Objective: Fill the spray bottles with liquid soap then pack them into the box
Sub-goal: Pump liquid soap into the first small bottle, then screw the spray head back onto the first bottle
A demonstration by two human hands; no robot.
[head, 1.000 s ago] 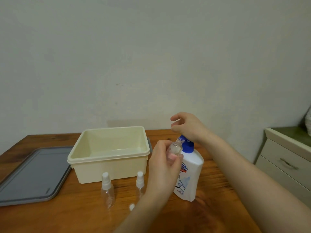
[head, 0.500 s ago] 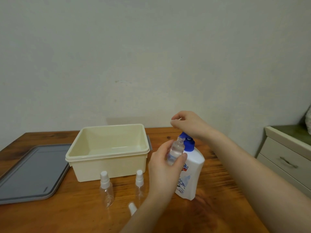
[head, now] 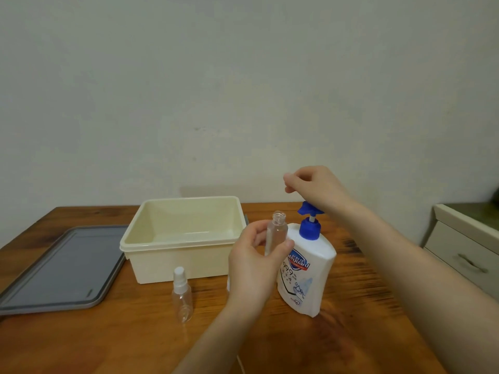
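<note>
My left hand (head: pixel 253 265) grips a small clear spray bottle (head: pixel 278 225) with its cap off, upright, its open neck just left of the blue pump nozzle (head: pixel 306 209). The pump belongs to a white liquid soap bottle (head: pixel 305 279) standing on the table, and its stem shows raised. My right hand (head: pixel 316 187) hovers over the pump head with loosely curled fingers, its heel touching the pump. A cream box (head: pixel 178 242) stands open and empty behind. Another capped clear spray bottle (head: pixel 182 295) stands in front of the box. One more is mostly hidden behind my left hand.
A grey lid (head: pixel 62 265) lies flat at the left of the wooden table (head: pixel 351 306). A pale cabinet with a drawer (head: pixel 464 247) stands off the table's right side. A plain wall runs close behind the box.
The pump head has come up and its white stem now shows. My right hand has risen with it. My left hand still holds the open bottle beside the nozzle.
</note>
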